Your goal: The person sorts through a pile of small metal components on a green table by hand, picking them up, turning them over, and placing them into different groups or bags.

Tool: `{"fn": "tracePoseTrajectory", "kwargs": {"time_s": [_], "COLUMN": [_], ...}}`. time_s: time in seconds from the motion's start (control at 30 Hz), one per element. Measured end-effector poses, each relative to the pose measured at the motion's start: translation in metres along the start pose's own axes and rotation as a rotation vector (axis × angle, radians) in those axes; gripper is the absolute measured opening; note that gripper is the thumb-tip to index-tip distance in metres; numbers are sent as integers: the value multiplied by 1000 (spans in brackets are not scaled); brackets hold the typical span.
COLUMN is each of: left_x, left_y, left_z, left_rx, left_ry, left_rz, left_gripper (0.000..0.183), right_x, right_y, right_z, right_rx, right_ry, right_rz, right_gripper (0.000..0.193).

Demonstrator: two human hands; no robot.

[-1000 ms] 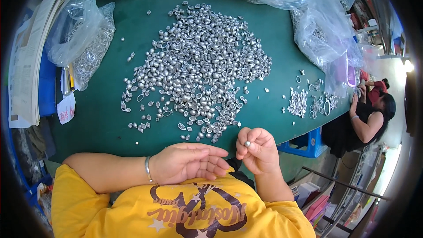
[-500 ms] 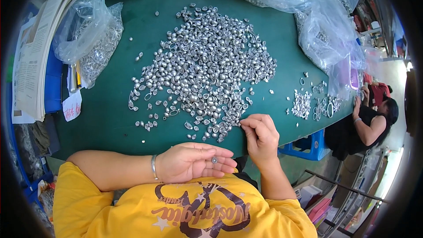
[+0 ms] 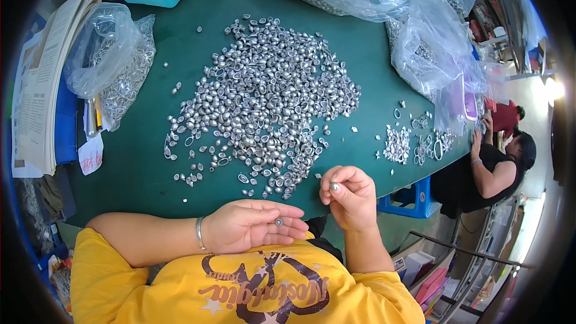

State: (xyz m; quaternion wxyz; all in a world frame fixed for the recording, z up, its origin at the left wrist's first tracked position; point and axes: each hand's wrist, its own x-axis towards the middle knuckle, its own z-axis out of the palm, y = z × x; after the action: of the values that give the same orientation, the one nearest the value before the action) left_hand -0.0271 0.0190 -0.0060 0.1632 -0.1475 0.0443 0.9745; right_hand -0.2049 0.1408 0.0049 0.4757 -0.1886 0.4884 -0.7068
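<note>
A broad heap of small silver cup-shaped metal pieces (image 3: 258, 84) lies on the green tabletop in front of me. My left hand (image 3: 252, 225) is palm up near the table's front edge, fingers stretched out, with one small round metal piece (image 3: 278, 222) resting on them. Just right of the heap's near end, my right hand (image 3: 351, 195) is closed in a pinch. Between its thumb and forefinger shows a shiny silver metal bead-like piece (image 3: 334, 186). The two hands are a short way apart.
Clear bags (image 3: 432, 42) of metal parts stand at the far right, another bag (image 3: 114, 54) at the left by stacked papers (image 3: 45, 84). A blue basket (image 3: 174, 0) sits far left. Smaller parts (image 3: 397, 144) lie right. Beyond a blue stool (image 3: 414, 201) sits a person (image 3: 480, 174).
My right hand has drawn back from the heap's edge and turned, and the pinched silver piece now shows. My left hand stays palm up with its piece; the whole view has shifted slightly.
</note>
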Motion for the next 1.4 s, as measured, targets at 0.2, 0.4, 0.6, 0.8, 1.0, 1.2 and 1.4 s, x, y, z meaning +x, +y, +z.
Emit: {"fn": "tracePoseTrajectory", "kwargs": {"time_s": [0.2,0.4,0.6,0.8,1.0,1.2,1.4], "left_x": [-1,-1,-2,-1,0,0,0], "left_y": [0,1,2,2,1,2,3], "left_z": [-2,-1,2,0,-1,-1,-3], "left_rx": [-74,-61,-10,-5,-34,12,16], "left_ry": [-58,-51,12,13,-13,10,-21], "left_rz": [-10,-14,-12,-18,-23,-12,-7], "left_gripper": [39,38,40,40,38,40,40], "right_x": [3,25,30,25,19,25,43], "right_y": [-13,2,-6,-1,2,-10,-7], "right_z": [18,10,11,6,-7,-11,5], "right_rx": [-991,-1196,-1293,-1064,-296,489,-1314], "right_ry": [-291,129,40,70,-85,-36,37], "right_rz": [-468,-453,-509,-323,-281,-80,-478], "right_gripper": [12,12,12,16,30,24,11]}}
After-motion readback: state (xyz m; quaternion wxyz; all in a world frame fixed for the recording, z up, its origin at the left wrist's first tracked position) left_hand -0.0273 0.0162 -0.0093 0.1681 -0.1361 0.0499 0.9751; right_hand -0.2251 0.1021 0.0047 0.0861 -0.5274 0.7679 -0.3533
